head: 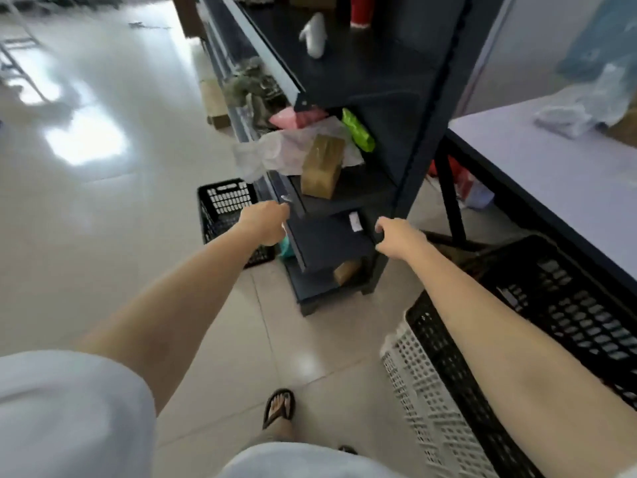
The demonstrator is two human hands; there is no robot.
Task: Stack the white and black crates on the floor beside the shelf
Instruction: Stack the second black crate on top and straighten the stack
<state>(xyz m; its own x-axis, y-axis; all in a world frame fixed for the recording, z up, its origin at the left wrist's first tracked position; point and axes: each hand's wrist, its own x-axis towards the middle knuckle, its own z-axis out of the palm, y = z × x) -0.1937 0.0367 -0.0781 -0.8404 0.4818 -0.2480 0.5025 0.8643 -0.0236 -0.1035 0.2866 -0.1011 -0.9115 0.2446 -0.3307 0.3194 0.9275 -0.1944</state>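
Tiled floor (103, 236) beside dark shelf (406, 139), black crate (568, 305) nested in white crate (413, 381), both hands (267, 222) (396, 236) loosely curled, empty.

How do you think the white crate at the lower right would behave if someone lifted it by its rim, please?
The white crate looks like perforated moulded plastic, so probably light for its size and fairly stiff. A black crate sits nested in it, so lifting would likely bring both, adding weight. The lattice holes should give fingers good purchase.
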